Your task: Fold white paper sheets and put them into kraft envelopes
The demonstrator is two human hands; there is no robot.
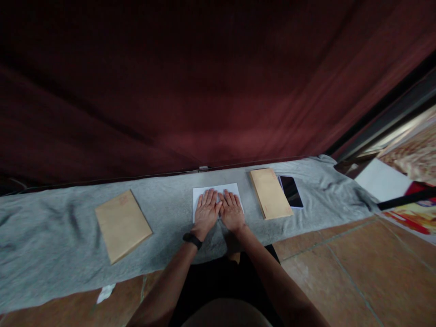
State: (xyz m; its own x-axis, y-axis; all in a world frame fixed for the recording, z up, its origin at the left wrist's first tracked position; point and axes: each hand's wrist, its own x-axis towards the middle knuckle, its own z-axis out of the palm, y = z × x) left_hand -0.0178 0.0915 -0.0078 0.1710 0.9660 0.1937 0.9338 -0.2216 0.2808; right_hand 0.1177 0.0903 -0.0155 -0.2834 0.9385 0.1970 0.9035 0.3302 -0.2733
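Observation:
A sheet of white paper (220,187) lies in front of me on a grey cloth, partly hidden under my hands. My left hand (206,210) rests flat on its left half, fingers extended, with a dark band around the wrist. On the right half my right hand (231,211) is also laid flat, its fingers pointing away from me. The two thumbs touch or nearly touch. Brown envelopes lie to either side: one envelope (122,225) at the left, set at a slant, and a stack of envelopes (271,194) at the right.
Just right of the stack lies a phone (291,191) with a dark screen. The grey cloth (170,200) covers a long narrow surface against a dark red curtain (204,100). A crumpled white tissue (106,293) is on the tiled floor (368,259). Printed sheets stand at far right.

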